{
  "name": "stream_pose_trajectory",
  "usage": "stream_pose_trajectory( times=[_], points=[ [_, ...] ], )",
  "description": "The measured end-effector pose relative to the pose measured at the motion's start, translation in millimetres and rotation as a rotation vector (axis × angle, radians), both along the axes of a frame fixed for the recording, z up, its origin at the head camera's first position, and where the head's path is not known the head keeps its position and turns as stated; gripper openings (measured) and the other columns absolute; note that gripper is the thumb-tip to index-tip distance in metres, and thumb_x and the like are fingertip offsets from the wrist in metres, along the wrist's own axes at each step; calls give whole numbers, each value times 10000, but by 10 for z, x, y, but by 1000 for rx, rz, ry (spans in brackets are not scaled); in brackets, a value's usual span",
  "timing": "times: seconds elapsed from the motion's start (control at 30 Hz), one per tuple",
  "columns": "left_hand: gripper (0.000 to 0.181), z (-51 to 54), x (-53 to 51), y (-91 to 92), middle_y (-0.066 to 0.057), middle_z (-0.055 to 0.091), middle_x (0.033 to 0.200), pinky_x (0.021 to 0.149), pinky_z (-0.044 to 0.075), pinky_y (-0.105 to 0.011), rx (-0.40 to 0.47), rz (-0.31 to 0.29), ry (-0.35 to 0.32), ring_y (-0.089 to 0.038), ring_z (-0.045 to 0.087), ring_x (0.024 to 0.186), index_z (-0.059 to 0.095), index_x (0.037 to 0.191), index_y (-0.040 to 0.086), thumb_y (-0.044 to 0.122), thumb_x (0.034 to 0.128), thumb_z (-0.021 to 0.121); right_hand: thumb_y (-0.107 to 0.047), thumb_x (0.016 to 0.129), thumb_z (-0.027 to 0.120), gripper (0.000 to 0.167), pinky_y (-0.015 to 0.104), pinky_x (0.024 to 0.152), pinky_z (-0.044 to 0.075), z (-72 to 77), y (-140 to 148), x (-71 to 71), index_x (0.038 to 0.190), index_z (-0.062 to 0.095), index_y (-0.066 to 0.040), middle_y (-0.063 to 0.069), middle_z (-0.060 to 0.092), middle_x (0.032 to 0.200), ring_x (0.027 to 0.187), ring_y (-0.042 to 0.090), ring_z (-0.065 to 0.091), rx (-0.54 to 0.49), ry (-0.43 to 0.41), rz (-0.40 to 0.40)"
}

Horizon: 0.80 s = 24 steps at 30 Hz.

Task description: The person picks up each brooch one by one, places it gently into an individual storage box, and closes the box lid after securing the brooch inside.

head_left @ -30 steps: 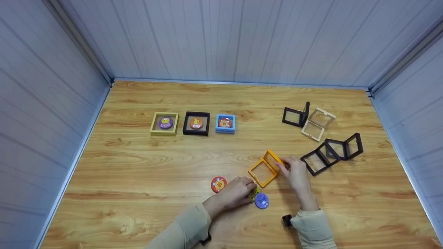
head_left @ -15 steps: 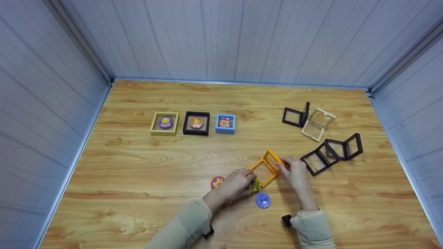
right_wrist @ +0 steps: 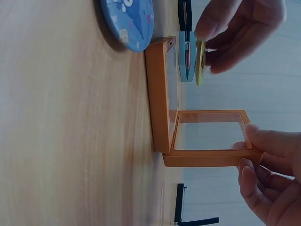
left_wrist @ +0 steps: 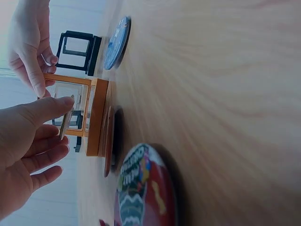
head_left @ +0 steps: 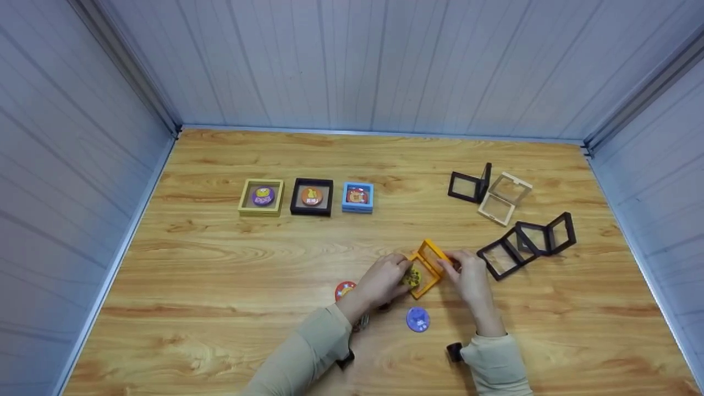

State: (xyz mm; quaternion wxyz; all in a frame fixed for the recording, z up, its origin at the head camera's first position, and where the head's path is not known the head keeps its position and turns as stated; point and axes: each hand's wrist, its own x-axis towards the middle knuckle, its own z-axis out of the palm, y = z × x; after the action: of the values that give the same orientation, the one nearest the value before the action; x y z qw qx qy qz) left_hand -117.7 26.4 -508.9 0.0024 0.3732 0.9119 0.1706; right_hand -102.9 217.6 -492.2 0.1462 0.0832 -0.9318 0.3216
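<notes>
Now the left hand (head_left: 383, 279) pinched a round yellow badge with dark spots (head_left: 413, 276) between its thumb and fingers. The badge hung over the flat half of a square orange frame with clear windows (right_wrist: 159, 108), near its left side and not touching it. Being round, the badge had no longer side, and it was tipped almost level. The left hand came in from the left, back up, nearer that half. Across from it, the right hand (head_left: 470, 280) gripped the raised half's edge, keeping it upright on the wood-patterned worktop (head_left: 220, 308).
</notes>
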Motion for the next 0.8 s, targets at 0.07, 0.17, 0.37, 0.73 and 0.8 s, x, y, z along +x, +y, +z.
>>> stream_pose_trajectory(
  times=[0.07,0.17,0.37,0.73,0.8],
  points=[
    [415,-2,-18,33,-51,558,1057,854,393,-296,-7,12,-20,-163,499,1000,574,1120,41,302,804,636,-59,742,695,148,239,483,409,3,-1,0,841,675,49,59,565,650,567,141,501,-1,-6,-3],
    [421,-8,-43,80,-53,549,1070,853,391,-298,-15,25,-50,-164,488,1015,569,1125,43,312,808,632,-70,748,692,149,233,480,400,8,-2,2,838,676,48,56,562,644,565,138,494,-1,-20,-12],
    [416,-29,-75,152,-51,547,1076,860,384,-296,-47,30,-76,-166,488,1013,568,1129,49,312,812,627,-65,752,687,150,240,489,409,9,-10,5,845,674,52,66,569,658,577,145,500,-8,-35,-14],
    [397,-84,-85,205,-40,551,1040,853,391,-285,-72,22,-53,-157,507,971,583,1115,58,305,809,631,-50,744,690,146,267,498,439,-3,-8,2,846,673,54,73,575,668,586,154,517,-14,-10,-11],
    [394,-81,-87,212,-38,553,1045,854,390,-289,-81,21,-57,-158,508,976,583,1118,63,306,812,627,-50,742,693,143,269,498,437,-4,-7,3,842,674,50,72,576,670,587,153,517,-15,-8,-11]
  ],
)
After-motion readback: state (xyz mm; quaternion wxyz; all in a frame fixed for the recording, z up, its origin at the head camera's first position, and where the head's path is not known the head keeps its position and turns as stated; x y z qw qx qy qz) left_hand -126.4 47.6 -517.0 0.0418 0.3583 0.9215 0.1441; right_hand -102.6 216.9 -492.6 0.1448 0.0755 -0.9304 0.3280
